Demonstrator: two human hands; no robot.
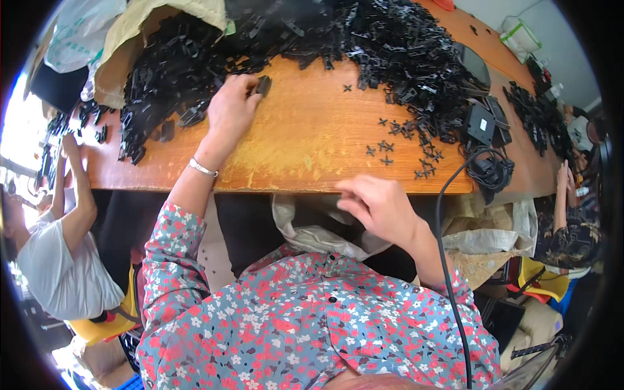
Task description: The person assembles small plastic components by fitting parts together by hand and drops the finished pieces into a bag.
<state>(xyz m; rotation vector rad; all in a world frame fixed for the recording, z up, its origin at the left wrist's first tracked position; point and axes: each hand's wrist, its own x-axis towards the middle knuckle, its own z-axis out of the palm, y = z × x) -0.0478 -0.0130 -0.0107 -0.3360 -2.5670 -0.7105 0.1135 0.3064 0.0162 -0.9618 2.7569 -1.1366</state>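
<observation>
My left hand (233, 104) reaches to the near edge of a heap of black plastic parts (175, 71) at the left. Its thumb and fingers close on a small black plastic part (262, 86). Over the table's front edge hovers my right hand (377, 207), fingers loosely bent and thumb apart, with nothing seen in it. Several small black cross-shaped pieces (387, 160) lie scattered on the wooden table (292, 130) beyond it. Another heap of thin black parts (403, 52) rises behind those pieces.
A black device with a coiled cable (487, 168) sits at the table's right, its cord running down past my right arm. A paper sack (117, 65) stands at the far left. People work at both sides, one in a white shirt (68, 273). Sacks (481, 242) hang below the edge.
</observation>
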